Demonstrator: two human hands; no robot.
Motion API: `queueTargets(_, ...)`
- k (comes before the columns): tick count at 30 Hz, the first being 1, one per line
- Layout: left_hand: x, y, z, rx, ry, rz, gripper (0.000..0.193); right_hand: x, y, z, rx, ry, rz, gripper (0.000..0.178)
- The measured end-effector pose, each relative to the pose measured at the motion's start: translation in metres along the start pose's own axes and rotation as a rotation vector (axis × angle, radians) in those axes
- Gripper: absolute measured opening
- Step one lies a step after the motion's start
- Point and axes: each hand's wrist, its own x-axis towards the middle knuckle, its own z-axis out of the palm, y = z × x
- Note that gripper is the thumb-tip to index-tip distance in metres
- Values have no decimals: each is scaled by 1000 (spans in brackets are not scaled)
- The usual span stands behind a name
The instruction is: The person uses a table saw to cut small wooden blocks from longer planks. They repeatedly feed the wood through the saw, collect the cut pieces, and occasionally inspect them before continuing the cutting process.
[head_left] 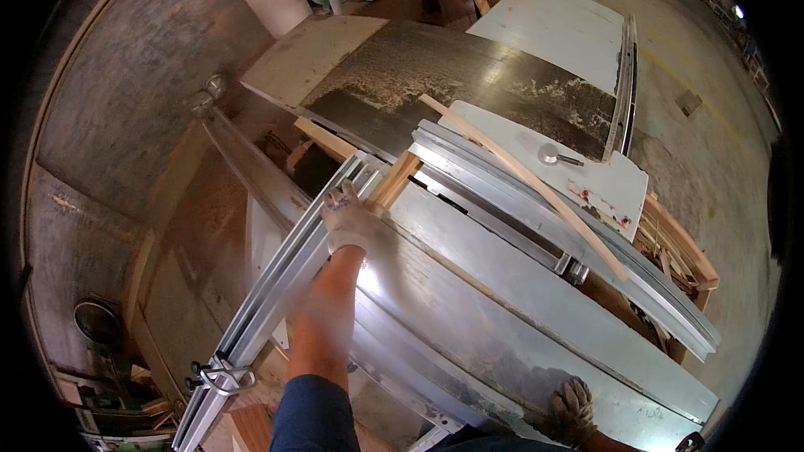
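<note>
My left hand (pixel 347 219), in a pale work glove, reaches forward with its fingers curled over a ribbed aluminium fence (pixel 276 276). Just beyond its thumb side lies a short wooden block (pixel 395 181), set between the fence and a long metal rail. Whether the thumb touches that block I cannot tell. My right hand (pixel 573 410), gloved and worn, rests on the near part of the metal sliding table (pixel 502 335), its fingers apart and nothing in them. A thin, slightly curved wooden strip (pixel 528 180) lies slantwise across the long aluminium rail (pixel 569 226).
Behind the rail stands a dark, dusty saw table (pixel 461 71) with a white panel (pixel 557 29). A white guard plate with a lever knob (pixel 549 155) sits nearer. A wooden crate of offcuts (pixel 678 243) stands right. A clamp (pixel 222 378) is fixed low on the fence.
</note>
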Motion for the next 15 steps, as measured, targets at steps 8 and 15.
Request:
queueTargets(8, -13, 2, -4, -59, 34, 4, 98, 20, -2, -8, 88, 65, 28, 55)
queueTargets(15, -43, -10, -7, -154, 159, 28, 92, 26, -3, -21, 167, 13, 62, 49)
